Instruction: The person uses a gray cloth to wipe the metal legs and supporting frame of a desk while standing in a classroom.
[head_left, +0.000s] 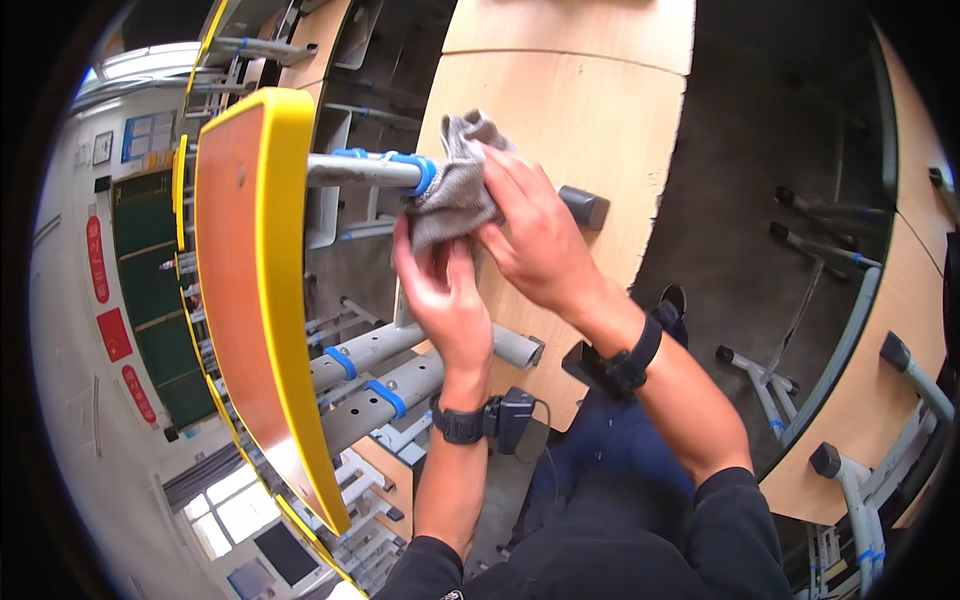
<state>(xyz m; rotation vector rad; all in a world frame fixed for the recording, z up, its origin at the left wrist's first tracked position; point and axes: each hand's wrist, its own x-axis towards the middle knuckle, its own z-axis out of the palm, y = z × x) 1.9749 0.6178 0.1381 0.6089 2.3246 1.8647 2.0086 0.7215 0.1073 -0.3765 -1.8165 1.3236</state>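
Observation:
A crumpled grey cloth (457, 191) is pressed by both my hands around a metal tube of an upturned chair, beside its blue plastic ring (424, 174). My right hand (532, 225) grips the cloth from the right, its fingers bent over it. From below, my left hand (446, 300) reaches up to the cloth's lower edge, fingers curled; part of its grip is hidden. The chair's wooden panel with a yellow rim (289, 225) stands to the left of my hands. Lower down are its grey tubes with holes and blue rings (386, 397).
The chair rests on a wooden desktop (555, 105); a black foot cap (585, 208) lies near my right hand. More desks (817, 465) with upturned metal legs (847, 480) stand at the right. Further chairs and tubes fill the lower left.

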